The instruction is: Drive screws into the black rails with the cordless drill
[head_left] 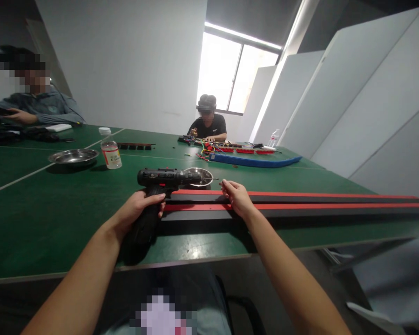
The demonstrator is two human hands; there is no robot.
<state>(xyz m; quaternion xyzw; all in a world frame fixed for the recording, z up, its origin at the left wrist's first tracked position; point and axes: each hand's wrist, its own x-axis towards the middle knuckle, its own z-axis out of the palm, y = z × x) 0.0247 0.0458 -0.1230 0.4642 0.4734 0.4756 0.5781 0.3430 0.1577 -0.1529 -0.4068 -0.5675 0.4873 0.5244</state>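
Note:
My left hand (pixel 141 207) is wrapped round the grip of a black cordless drill (pixel 160 177), whose bit points right. Just past the bit's tip is my right hand (pixel 235 195), thumb and forefinger pinched together; whatever they hold is too small to make out. Beneath and beside my right hand run two long dark bars with red top strips (pixel 282 207), side by side along the table's near part. Behind the drill's chuck stands a small metal bowl (pixel 206 171), partly hidden by the drill.
On the green table (pixel 56 223) are a metal dish (pixel 73 157), a labelled bottle (pixel 111 153), a blue curved strip (pixel 254 161) and coloured wires (pixel 206 148). One person (pixel 212 125) sits across the table, another (pixel 45 107) at the far left.

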